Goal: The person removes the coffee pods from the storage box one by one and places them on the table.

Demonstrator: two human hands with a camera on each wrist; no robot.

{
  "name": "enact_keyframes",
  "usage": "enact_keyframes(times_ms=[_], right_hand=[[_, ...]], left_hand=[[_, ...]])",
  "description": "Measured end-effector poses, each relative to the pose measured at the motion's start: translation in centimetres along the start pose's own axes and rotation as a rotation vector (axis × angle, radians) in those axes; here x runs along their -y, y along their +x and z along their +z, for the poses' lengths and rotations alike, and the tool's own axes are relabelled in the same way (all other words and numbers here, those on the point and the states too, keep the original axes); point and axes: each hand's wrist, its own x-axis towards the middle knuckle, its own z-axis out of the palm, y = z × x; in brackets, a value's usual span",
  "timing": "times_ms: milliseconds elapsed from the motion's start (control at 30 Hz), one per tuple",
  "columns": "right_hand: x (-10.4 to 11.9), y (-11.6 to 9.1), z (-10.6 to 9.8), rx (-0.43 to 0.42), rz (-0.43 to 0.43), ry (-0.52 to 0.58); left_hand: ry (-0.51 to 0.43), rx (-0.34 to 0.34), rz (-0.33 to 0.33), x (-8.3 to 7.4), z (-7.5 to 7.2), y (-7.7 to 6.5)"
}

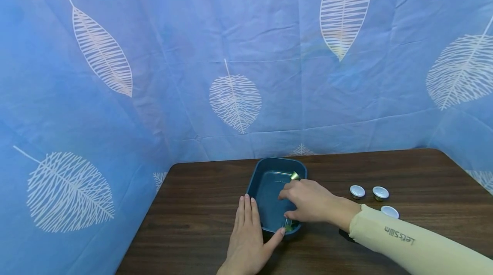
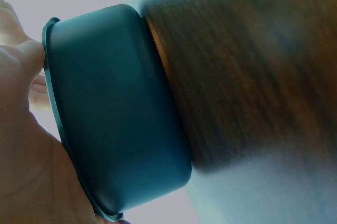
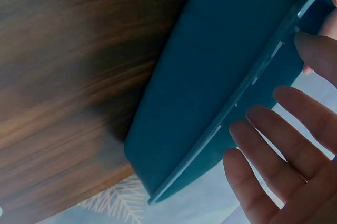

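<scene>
A dark teal rectangular bin (image 1: 269,200) stands on the table with its long side running away from me. Against its left wall and near rim rests my left hand (image 1: 246,240), fingers straight and thumb spread toward the near right corner. My right hand (image 1: 312,200) reaches over the right rim, fingers loosely bent and pointing down into the bin. In the right wrist view those fingers (image 3: 268,153) are spread apart with nothing between them. A small gold capsule (image 1: 295,175) lies in the far right part of the bin. Something small and green (image 1: 289,226) sits at the near right corner.
Right of the bin stand three small capsules with white tops: one nearer the bin (image 1: 357,191), another beside it (image 1: 380,193), and a third (image 1: 390,211) partly behind the pale sleeve (image 1: 420,240). A blue leaf-print cloth (image 1: 185,95) hangs behind the brown wooden table (image 1: 192,223).
</scene>
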Motion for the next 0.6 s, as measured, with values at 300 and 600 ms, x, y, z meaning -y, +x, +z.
enact_keyframes(times_ms=[300,600], right_hand=[[0.2,1.0,1.1,0.084,0.007,0.015],[0.4,1.4,1.8,0.159,0.037,0.04]], left_hand=[[0.002,-0.001,-0.005,0.1,0.2,0.1],[0.009,0.004,-0.002,0.1,0.2,0.2]])
